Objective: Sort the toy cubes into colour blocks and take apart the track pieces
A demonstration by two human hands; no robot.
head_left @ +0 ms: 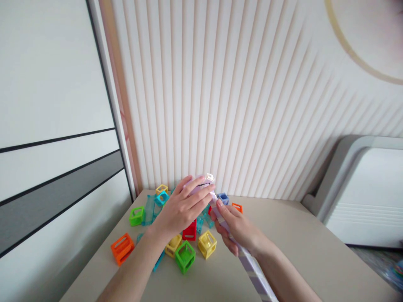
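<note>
While the right hand is wrapped around the shaft of a lilac-and-white banded stick, the left hand lies over its far end with fingers outstretched; whether they grip it, I cannot tell. Taking the gap between the hands as the clock's centre, the stick runs out of view toward 5 o'clock.

Open-framed toy blocks crowd under and around the left hand. A yellow cube sits at 6 o'clock, a green cube at 7, and a red block at 8, partly hidden by the hand. Farther out at 8 is an orange block; a lime-green block and a translucent teal panel lie at 9. The left forearm cuts across a blue strip. Past the stick, a periwinkle cube stands between 1 and 2.

All rest on a beige tabletop. A ribbed cream wall rises at 12, a white cabinet at 10, and a grey-edged white panel leans at 3.
</note>
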